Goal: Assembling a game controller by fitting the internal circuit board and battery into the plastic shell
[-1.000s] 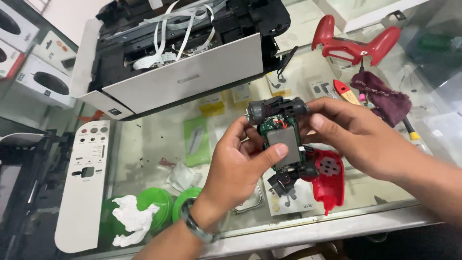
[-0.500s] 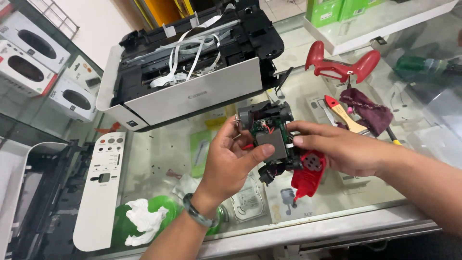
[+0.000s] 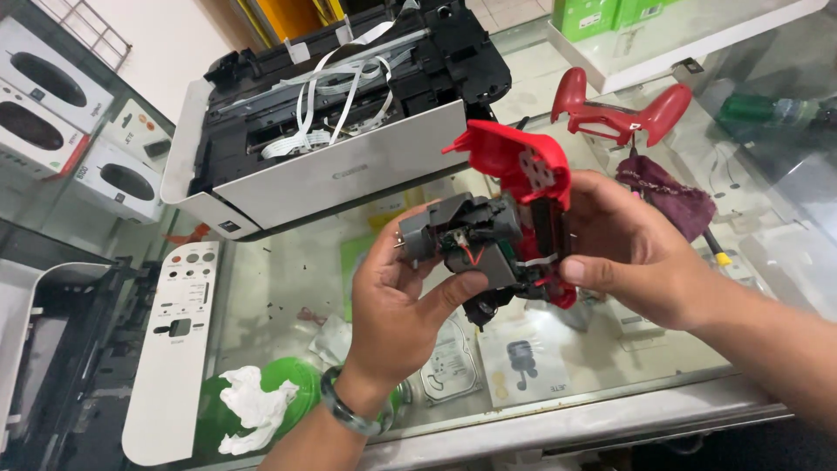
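Both my hands are clamped on this gutted controller (image 3: 488, 249): left hand (image 3: 397, 305) on the guts, right hand (image 3: 632, 253) on the red shell (image 3: 523, 166). Tug too hard and those thin wires could snap.

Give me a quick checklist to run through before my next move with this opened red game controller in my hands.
1. Left hand grips the grey inner assembly: ok.
2. Right hand holds the red shell half: ok.
3. Red and black wires unpinched: cannot tell.
4. Other red shell half lies within reach on the glass counter: ok.
5. Opened printer close behind the hands, little room: not ok.
6. Loose screws accounted for: cannot tell.
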